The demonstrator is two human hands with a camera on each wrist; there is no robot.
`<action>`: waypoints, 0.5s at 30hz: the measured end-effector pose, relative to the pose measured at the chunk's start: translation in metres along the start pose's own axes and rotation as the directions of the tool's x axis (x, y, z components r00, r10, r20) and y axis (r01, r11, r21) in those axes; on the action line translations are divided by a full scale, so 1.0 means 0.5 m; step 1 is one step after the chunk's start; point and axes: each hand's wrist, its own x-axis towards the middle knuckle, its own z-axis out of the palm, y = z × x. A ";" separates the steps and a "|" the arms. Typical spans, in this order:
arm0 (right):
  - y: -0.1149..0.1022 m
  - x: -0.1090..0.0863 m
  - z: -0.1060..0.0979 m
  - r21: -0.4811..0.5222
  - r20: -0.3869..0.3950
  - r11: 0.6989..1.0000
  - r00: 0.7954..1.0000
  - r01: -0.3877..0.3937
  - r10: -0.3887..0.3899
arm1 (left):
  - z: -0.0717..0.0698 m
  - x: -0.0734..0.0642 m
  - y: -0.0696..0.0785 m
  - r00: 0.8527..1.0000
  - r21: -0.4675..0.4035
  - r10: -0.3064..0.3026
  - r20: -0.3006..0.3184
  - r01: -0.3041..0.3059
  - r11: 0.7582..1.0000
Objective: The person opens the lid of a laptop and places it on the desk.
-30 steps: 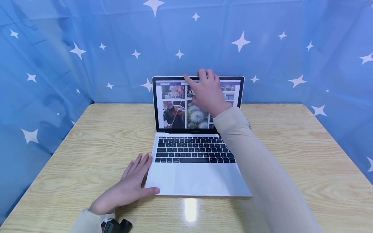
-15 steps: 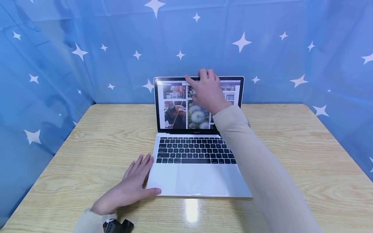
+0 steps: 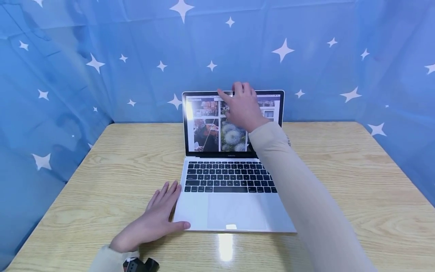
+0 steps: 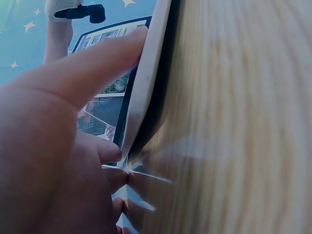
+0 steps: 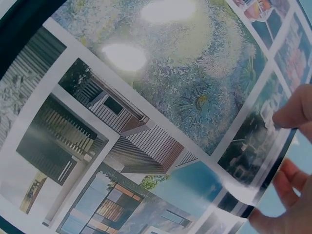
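A silver laptop (image 3: 234, 209) stands open on the wooden table, its lit screen (image 3: 206, 132) showing a grid of photos. My right hand (image 3: 242, 107) grips the screen's top edge, with the thumb in front and other fingers over the rim. In the right wrist view, the fingers (image 5: 292, 187) bend round the rim of the photo-filled screen (image 5: 161, 112). My left hand (image 3: 158, 221) lies spread at the base's left front corner. Its thumb (image 4: 97, 66) rests on the front edge in the left wrist view; the fingers lie along the left side. My right forearm hides part of the keyboard.
The wooden table (image 3: 340, 181) extends to both sides of the laptop. A blue curtain with white stars (image 3: 142, 45) hangs behind and beside it. A black wrist-worn device (image 3: 140, 265) shows on the left wrist.
The screen tilts slightly farther back under my right hand, and a bright glare appears on its left side. My left hand keeps its place at the base. The head view shifts a little.
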 end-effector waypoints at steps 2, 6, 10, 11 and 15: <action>0.002 0.002 0.004 0.008 0.007 1.000 1.000 -0.004 0.004 | 0.002 0.000 0.001 1.000 -0.002 0.003 0.001 -0.003 1.000; 0.006 0.005 0.013 0.014 0.002 1.000 1.000 -0.007 0.007 | 0.003 0.000 0.002 1.000 -0.003 0.004 0.010 -0.004 1.000; 0.008 0.009 0.017 0.017 -0.010 1.000 1.000 -0.002 0.002 | 0.002 0.001 0.001 1.000 -0.006 -0.003 0.008 0.003 1.000; 0.008 0.010 0.017 0.016 -0.007 1.000 1.000 0.000 0.001 | 0.001 0.001 0.001 1.000 -0.004 -0.004 0.008 0.004 1.000; 0.007 0.014 0.018 0.021 0.014 1.000 1.000 0.000 0.000 | 0.000 0.002 -0.001 1.000 -0.002 -0.006 0.010 0.006 1.000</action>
